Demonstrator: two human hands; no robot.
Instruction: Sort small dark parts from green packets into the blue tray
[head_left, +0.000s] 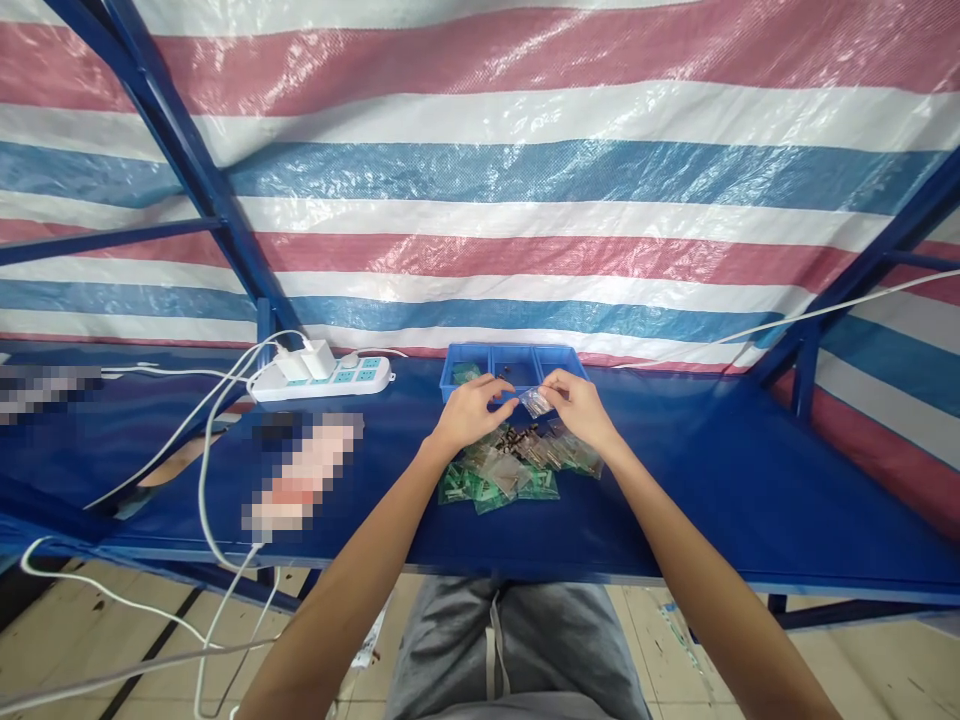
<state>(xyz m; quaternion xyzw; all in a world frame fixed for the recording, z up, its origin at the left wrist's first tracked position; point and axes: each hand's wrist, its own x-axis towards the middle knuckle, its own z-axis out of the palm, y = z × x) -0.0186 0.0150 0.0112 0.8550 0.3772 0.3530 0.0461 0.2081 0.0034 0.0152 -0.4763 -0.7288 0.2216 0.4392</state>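
Observation:
A small clear plastic bag (535,402) with something shiny in it is pinched in my right hand (576,404), over the front edge of the blue divided tray. My left hand (472,410) is just left of that bag, thumb and forefinger curved with a gap between them. Below both hands lies a pile of small clear bags. Bags with green pieces (495,492) spread along its near side, and bags with thin metal-looking pieces (551,450) lie at its right. Some small dark pieces (517,438) show at the top of the pile.
The blue tray (561,352) has three compartments, with green pieces in the left one. A white power strip (322,380) with plugs and cables stands to the left, near a pixelated object (307,475). Blue metal posts (225,215) and a striped sheet (525,180) bound the blue table (697,490).

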